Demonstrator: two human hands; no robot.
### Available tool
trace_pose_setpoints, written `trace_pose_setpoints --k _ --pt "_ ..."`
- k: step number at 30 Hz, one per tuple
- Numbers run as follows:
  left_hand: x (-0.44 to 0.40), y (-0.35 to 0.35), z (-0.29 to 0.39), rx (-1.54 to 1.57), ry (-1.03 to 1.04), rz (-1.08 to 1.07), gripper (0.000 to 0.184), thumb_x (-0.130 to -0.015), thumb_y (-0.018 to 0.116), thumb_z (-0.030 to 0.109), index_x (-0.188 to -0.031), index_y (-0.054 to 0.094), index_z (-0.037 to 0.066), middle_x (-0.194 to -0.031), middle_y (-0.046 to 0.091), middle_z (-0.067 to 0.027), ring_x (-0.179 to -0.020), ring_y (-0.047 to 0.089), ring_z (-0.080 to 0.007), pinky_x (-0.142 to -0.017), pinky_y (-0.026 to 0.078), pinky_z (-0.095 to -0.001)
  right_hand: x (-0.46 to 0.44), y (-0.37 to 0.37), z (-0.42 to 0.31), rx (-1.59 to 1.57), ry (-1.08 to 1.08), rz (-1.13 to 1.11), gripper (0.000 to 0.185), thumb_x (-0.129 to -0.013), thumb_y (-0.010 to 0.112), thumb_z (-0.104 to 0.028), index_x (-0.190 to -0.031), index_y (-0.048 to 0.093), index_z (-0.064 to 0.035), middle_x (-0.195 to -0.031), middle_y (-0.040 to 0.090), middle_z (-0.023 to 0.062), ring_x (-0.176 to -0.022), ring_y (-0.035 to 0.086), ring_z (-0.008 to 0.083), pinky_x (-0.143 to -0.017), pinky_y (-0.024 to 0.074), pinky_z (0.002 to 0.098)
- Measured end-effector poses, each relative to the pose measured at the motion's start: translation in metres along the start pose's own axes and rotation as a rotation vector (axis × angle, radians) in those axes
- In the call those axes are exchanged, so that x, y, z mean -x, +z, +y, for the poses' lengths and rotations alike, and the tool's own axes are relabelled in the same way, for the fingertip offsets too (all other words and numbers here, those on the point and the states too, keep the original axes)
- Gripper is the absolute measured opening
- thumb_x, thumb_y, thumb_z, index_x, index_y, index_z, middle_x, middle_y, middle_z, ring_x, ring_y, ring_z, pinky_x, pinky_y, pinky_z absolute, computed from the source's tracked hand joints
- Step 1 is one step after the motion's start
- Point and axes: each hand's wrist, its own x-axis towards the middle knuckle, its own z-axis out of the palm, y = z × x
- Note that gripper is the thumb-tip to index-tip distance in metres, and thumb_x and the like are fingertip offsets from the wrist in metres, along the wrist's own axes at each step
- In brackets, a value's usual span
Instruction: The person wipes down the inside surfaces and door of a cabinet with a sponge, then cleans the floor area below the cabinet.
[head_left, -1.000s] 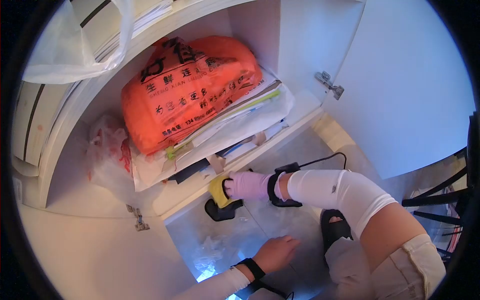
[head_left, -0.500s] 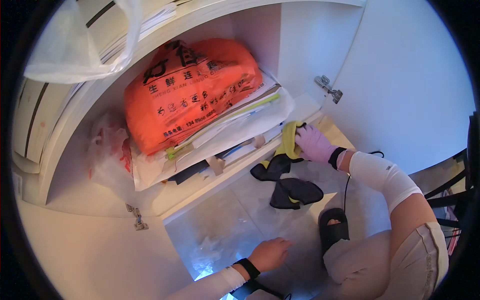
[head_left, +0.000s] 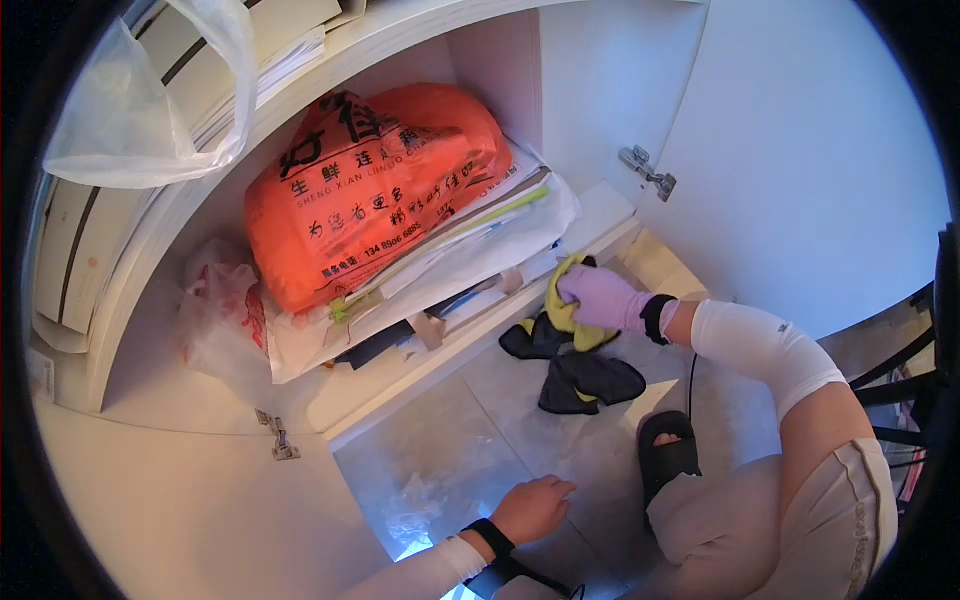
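My right hand [head_left: 608, 302], in a pink-purple rubber glove, is closed on a yellow-and-black cloth [head_left: 563, 305] at the cabinet's bottom edge. The cloth's dark end rests on the floor, and its exact kind is hard to make out. Beside it on the tiles lies a second crumpled piece, a dark cloth [head_left: 590, 382] with yellow showing at its edge. My left hand [head_left: 536, 510] is bare and hangs over the floor at lower centre, fingers loosely extended, holding nothing. Black bands circle both wrists.
An orange plastic bag [head_left: 375, 205] sits on stacked papers [head_left: 470, 265] inside the cabinet. A translucent bag [head_left: 222, 310] lies left of it. White doors [head_left: 800, 170] stand open. My slippered foot [head_left: 668, 455] is on the tiles. A white bag [head_left: 120, 130] hangs upper left.
My right hand has moved slightly left and down, drawing the yellow part of the cloth with it. My left hand has hardly moved. The view has shifted a little.
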Motion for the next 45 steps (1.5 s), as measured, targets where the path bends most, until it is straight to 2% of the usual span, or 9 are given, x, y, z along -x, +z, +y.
trace_pose_setpoints --k 5,8,11,13,20,27,37,39,45 --pt "0.0 0.006 -0.005 -0.001 0.005 -0.008 0.035 -0.094 0.056 0.02 -0.126 0.059 0.005 -0.114 0.062 -0.0179 -0.102 0.062 -0.0378 -0.087 0.052 -0.0473 -0.009 0.001 -0.054 -0.17 -0.041 -0.076 0.019 -0.068 0.065 -0.012 -0.084 0.055 -0.0083 -0.085 0.058 0.015 -0.087 0.06 0.0374 -0.075 0.0489 0.0446" --pt "-0.003 0.006 -0.007 -0.023 0.021 -0.003 0.035 -0.094 0.057 0.02 -0.125 0.059 0.005 -0.112 0.062 -0.0178 -0.101 0.062 -0.0375 -0.086 0.052 -0.0471 -0.036 0.007 -0.08 -0.203 -0.193 0.159 0.021 -0.072 0.066 -0.011 -0.092 0.061 -0.0095 -0.092 0.059 0.0154 -0.09 0.06 0.0371 -0.078 0.0489 0.0448" --pt "-0.006 0.001 -0.003 -0.026 0.028 -0.014 0.034 -0.094 0.057 0.02 -0.126 0.059 0.006 -0.11 0.062 -0.0173 -0.1 0.062 -0.0371 -0.086 0.052 -0.0468 -0.064 0.024 -0.103 0.012 -0.304 0.159 0.024 -0.079 0.064 -0.014 -0.103 0.064 -0.0113 -0.099 0.059 0.0129 -0.093 0.061 0.034 -0.076 0.0489 0.0433" --pt "-0.006 0.001 -0.002 -0.035 0.007 -0.028 0.034 -0.094 0.058 0.019 -0.126 0.059 0.006 -0.11 0.063 -0.0166 -0.101 0.062 -0.037 -0.086 0.052 -0.0462 -0.07 0.041 -0.121 0.472 -0.323 0.06 0.025 -0.083 0.062 -0.02 -0.107 0.065 -0.0122 -0.101 0.058 0.0093 -0.092 0.061 0.0285 -0.073 0.0472 0.0403" --pt "-0.005 0.008 -0.009 0.001 0.021 -0.001 0.034 -0.094 0.058 0.019 -0.125 0.059 0.007 -0.11 0.062 -0.0167 -0.101 0.062 -0.0368 -0.086 0.052 -0.0462 -0.074 0.057 -0.127 0.689 -0.368 0.177 0.023 -0.085 0.06 -0.022 -0.107 0.065 -0.0146 -0.099 0.057 0.007 -0.086 0.058 0.0234 -0.071 0.0439 0.0381" --pt "-0.003 0.007 -0.012 -0.075 -0.011 -0.018 0.035 -0.093 0.059 0.021 -0.125 0.059 0.008 -0.112 0.062 -0.0164 -0.1 0.063 -0.0367 -0.085 0.052 -0.0465 -0.069 0.056 -0.11 0.527 -0.336 0.25 0.02 -0.084 0.058 -0.017 -0.102 0.062 -0.0102 -0.08 0.057 0.0118 -0.058 0.061 0.0239 -0.046 0.0431 0.0379" --pt "0.01 0.007 -0.017 -0.058 -0.023 0.034 0.034 -0.093 0.059 0.022 -0.125 0.06 0.009 -0.111 0.063 -0.0165 -0.1 0.063 -0.0372 -0.084 0.053 -0.0476 -0.017 0.022 -0.036 0.196 -0.086 -0.022 0.034 -0.072 0.071 -0.018 -0.103 0.061 -0.0076 -0.088 0.065 0.0173 -0.086 0.068 0.0376 -0.07 0.0557 0.0475" --pt "0.011 0.007 -0.018 -0.065 -0.025 0.016 0.034 -0.093 0.059 0.022 -0.125 0.06 0.009 -0.112 0.063 -0.0167 -0.1 0.063 -0.0373 -0.085 0.053 -0.0478 -0.003 0.018 -0.019 0.096 0.258 -0.124 0.039 -0.075 0.07 -0.019 -0.111 0.061 -0.0073 -0.098 0.068 0.0176 -0.094 0.067 0.0385 -0.08 0.0546 0.045" --pt "0.007 0.005 -0.018 -0.061 -0.055 -0.05 0.035 -0.093 0.057 0.022 -0.126 0.06 0.008 -0.114 0.063 -0.0175 -0.104 0.062 -0.0376 -0.088 0.052 -0.048 0.002 0.035 0.004 -0.415 0.62 0.216 0.046 -0.08 0.07 -0.023 -0.121 0.06 -0.0064 -0.101 0.07 0.0202 -0.097 0.067 0.0366 -0.086 0.0534 0.0417"
